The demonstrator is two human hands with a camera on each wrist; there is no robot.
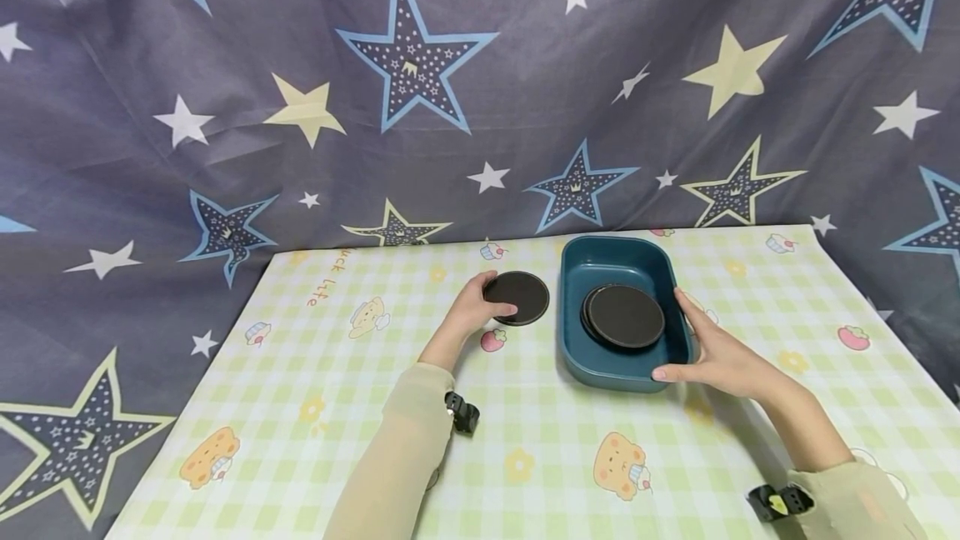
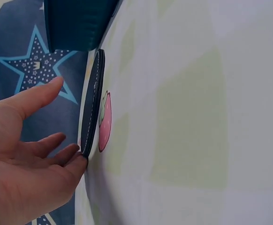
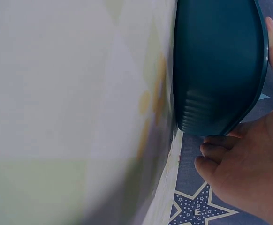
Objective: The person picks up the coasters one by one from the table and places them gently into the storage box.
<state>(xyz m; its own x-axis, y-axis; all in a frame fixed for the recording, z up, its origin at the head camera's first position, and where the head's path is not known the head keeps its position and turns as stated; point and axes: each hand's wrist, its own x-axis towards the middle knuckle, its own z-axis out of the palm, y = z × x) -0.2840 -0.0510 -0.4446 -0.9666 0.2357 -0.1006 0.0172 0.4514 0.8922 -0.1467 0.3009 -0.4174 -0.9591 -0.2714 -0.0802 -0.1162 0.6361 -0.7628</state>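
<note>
A round black coaster (image 1: 516, 298) with pale edge stitching (image 2: 93, 103) lies flat on the table. My left hand (image 1: 474, 304) is at its left side, fingertips touching the edge and the thumb raised over its top, apart from it in the left wrist view. To the right stands a dark teal rectangular box (image 1: 573, 357), open at the top. Inside it lies a small stack of black coasters (image 1: 626, 317), slightly offset; how many is hidden. My right hand (image 1: 723, 357) holds the box's near right corner, thumb at the front rim and fingers against the right wall.
A green-checked tablecloth (image 1: 360, 407) with printed bears, flowers and strawberries covers the table. Behind the table hangs a grey curtain (image 1: 495, 148) with stars, close to the box's far side. Black straps with small devices (image 1: 462, 413) sit on both wrists.
</note>
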